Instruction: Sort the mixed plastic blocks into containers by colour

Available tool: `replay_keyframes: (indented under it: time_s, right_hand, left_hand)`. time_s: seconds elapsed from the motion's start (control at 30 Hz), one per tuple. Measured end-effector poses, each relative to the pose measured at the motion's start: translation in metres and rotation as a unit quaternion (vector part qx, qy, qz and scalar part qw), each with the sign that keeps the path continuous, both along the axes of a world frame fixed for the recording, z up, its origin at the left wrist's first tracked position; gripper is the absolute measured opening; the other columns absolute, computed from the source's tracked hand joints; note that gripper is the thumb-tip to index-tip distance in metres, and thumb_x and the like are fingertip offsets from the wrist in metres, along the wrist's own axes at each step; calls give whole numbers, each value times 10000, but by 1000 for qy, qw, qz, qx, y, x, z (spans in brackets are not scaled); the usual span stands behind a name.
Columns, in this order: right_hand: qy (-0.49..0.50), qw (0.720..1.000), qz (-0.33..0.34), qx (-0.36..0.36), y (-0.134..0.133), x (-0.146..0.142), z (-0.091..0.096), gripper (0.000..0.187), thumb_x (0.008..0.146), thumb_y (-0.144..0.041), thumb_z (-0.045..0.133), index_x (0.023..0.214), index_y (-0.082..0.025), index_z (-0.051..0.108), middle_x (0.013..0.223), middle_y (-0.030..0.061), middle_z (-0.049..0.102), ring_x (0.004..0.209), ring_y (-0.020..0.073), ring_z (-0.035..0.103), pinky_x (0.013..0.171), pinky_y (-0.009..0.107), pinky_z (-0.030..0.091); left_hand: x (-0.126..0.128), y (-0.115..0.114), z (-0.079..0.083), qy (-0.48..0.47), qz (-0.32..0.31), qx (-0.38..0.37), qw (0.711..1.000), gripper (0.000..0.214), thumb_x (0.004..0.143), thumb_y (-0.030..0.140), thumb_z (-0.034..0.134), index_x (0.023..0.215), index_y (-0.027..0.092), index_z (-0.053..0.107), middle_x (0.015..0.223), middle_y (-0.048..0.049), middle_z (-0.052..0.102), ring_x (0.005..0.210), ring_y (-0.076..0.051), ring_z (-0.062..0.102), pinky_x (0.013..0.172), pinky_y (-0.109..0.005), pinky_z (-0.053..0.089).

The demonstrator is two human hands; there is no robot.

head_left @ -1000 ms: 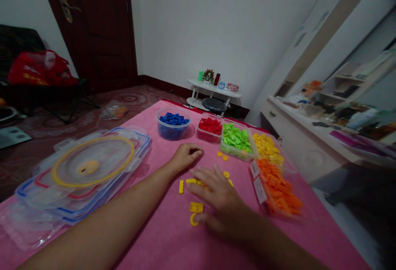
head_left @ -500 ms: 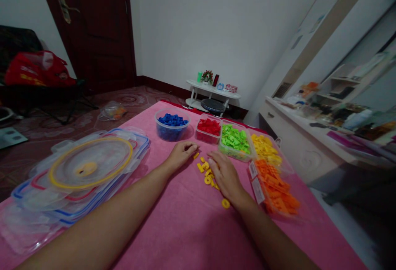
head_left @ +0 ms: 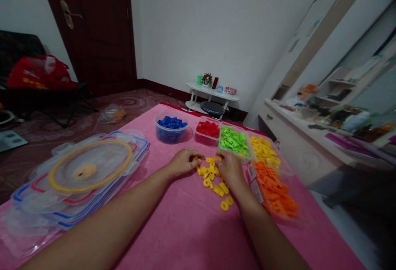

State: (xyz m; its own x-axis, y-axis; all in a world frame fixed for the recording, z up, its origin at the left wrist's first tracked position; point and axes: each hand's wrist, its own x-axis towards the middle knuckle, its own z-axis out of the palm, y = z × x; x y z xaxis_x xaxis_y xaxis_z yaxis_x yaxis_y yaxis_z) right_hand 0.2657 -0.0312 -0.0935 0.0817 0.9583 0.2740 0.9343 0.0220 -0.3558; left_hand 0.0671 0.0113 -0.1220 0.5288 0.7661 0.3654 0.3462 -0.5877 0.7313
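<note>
A loose pile of small yellow toy building pieces (head_left: 211, 173), some bricks and some rings, lies on the pink cloth between my hands. At the pile's left edge my left hand (head_left: 185, 162) has its fingers curled, with a bit of yellow showing between thumb and fingertips. Opposite it, my right hand (head_left: 230, 169) bends its fingers down, and its fingertips close on a yellow piece at the far side of the pile. Two yellow rings (head_left: 224, 205) lie apart, nearer me. The palms of both hands are hidden.
Beyond my hands stand tubs of blue pieces (head_left: 171, 123), red pieces (head_left: 208, 130), green pieces (head_left: 234, 141) and yellow pieces (head_left: 264, 151). Orange pieces (head_left: 276, 191) fill a box beside my right forearm. Stacked clear lids (head_left: 89, 171) lie on the left.
More yellow pieces now show between my hands, and a second ring lies near the front one. My left hand has curled its fingers at the pile; my right hand has shifted slightly right.
</note>
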Motion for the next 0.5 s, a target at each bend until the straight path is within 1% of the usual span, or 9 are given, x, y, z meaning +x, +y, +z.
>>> replay_keyframes:
  time_s: [0.07, 0.1, 0.23, 0.3, 0.4, 0.47, 0.5]
  right_hand:
    - [10, 1000, 6, 16, 2, -5, 6, 286, 774, -219, 565, 1032, -182, 682, 1014, 84, 665, 912, 201, 607, 813, 297, 430]
    - [11, 1000, 16, 10, 3, -8, 7, 277, 776, -225, 568, 1022, -188, 689, 1000, 82, 670, 900, 197, 610, 803, 295, 430]
    - [-16, 996, 54, -71, 8, -18, 9, 245, 739, -228, 638, 970, -212, 720, 955, 83, 693, 878, 199, 621, 763, 287, 421]
    - [-35, 994, 50, -85, 9, -23, 8, 246, 727, -215, 649, 961, -225, 723, 941, 83, 694, 857, 198, 622, 737, 285, 414]
    - [-45, 996, 43, -57, 9, -29, 5, 196, 748, -191, 603, 897, -225, 725, 913, 83, 680, 828, 193, 613, 707, 284, 405]
    - [-10, 999, 43, -18, 7, -30, 2, 157, 755, -204, 587, 845, -210, 716, 877, 77, 669, 805, 186, 597, 701, 284, 407]
    - [31, 998, 46, 7, 7, -31, 1, 135, 753, -219, 590, 816, -200, 707, 848, 69, 664, 787, 180, 587, 699, 282, 412]
  left_hand:
    - [0, 2, -3, 5, -1, 20, 1000, 330, 713, 142, 559, 995, 188, 725, 936, -53, 702, 853, -171, 605, 811, -280, 467]
    - [0, 3, -4, 5, -1, 29, 1000, 337, 704, 121, 552, 983, 191, 728, 922, -50, 702, 851, -168, 603, 811, -277, 465]
    - [2, 5, -7, 10, 3, 39, 999, 287, 729, 117, 534, 921, 188, 736, 873, -48, 700, 833, -159, 600, 807, -276, 462]
    - [2, 5, -7, 14, 5, 42, 999, 269, 732, 110, 537, 895, 184, 737, 852, -48, 699, 821, -158, 597, 803, -280, 459]
    - [4, 4, -7, 12, 8, 49, 999, 259, 727, 90, 547, 880, 179, 736, 831, -50, 697, 805, -159, 595, 787, -284, 456]
    - [4, 3, -8, 2, 14, 49, 999, 224, 733, 101, 570, 863, 176, 735, 822, -53, 695, 795, -160, 595, 778, -286, 456]
    - [5, 3, -8, -5, 20, 47, 999, 201, 740, 112, 580, 852, 174, 734, 822, -55, 694, 796, -161, 597, 779, -286, 457]
